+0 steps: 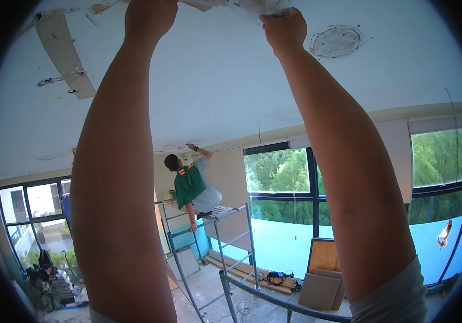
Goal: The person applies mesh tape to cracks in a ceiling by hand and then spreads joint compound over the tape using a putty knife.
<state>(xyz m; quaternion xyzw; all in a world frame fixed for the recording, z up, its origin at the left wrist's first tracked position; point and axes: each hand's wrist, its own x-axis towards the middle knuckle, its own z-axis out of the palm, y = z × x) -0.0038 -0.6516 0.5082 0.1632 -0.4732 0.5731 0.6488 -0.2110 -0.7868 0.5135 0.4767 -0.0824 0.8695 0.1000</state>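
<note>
Both my arms reach up to a white ceiling (pixel 209 81). My left hand (pixel 152 19) is at the upper edge of the picture, with its fingers cut off from view. To its right, my right hand (pixel 287 31) is closed in a pinch against a torn, rough patch (pixel 250 6) of the ceiling. What the pinched fingers hold, if anything, is too small and blurred to name. Ragged, peeling material runs along the ceiling between the two hands.
A round patched spot (pixel 337 41) lies right of my right hand, a bare brown strip (pixel 65 54) to the left. Beyond, a person in a green vest (pixel 189 185) sits on a scaffold (pixel 217 215), one hand at the ceiling. A curved metal rail (pixel 279 299) stands below me.
</note>
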